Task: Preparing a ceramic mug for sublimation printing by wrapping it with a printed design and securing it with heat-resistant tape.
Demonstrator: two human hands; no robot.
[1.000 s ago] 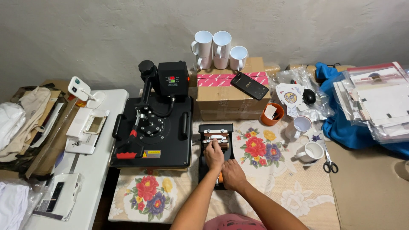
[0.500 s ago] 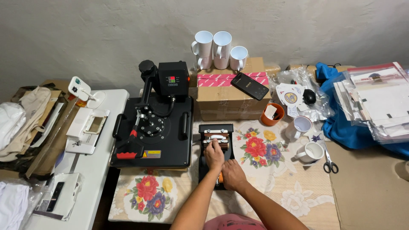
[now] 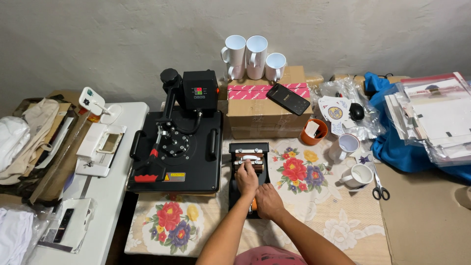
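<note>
**Working the small press: both hands down on the black mug-press attachment**

Pressing into the small black mug-press attachment (image 3: 249, 169) that lies on the flowered cloth of the worktop (image 3: 314, 216), just right of the large black flat heat press (image 3: 176, 147), you have both hands on it. Your left hand (image 3: 247, 179) lies over its brown padded middle with the fingers (image 3: 249, 165) curled down onto the metal bars; whether they grip a bar or only rest on it cannot be told. Your right hand (image 3: 269, 201) is closed around the orange-tipped lever (image 3: 254, 205) at the near end.

Your risk, by this reading, is a pinch: if the lever closes while the left fingers sit between the bars, they could be caught. The attachment could also slide on the loose cloth under an uneven push, toward the white ceramic mug (image 3: 357, 175) and steel scissors (image 3: 379, 189) lying well to the right.

Against the frame one second earlier, little differs: hands, attachment and surrounding clutter sit in the same places.
</note>
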